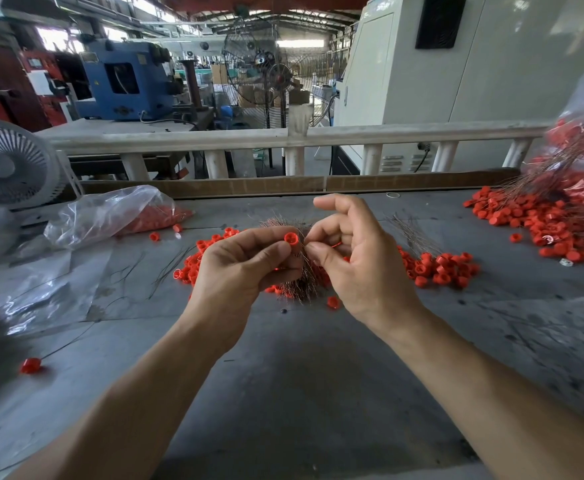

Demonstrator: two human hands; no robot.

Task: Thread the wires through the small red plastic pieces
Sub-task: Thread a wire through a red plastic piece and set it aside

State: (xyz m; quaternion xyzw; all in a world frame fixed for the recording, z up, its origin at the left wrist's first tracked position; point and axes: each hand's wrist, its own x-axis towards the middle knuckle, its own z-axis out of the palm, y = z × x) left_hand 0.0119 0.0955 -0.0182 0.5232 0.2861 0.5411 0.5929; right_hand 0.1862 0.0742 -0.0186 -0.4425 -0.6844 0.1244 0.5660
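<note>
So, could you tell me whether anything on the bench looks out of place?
One red piece with a wire through it lies alone near the left edge, far from the finished pile at right. Loose wires are scattered left of the central red pieces. Nothing looks damaged.

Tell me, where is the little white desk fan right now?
In the head view the white desk fan stands at the table's far left edge, just behind and left of the clear plastic bag of red pieces.

Factory hall: blue machine, pedestal fan.
</note>
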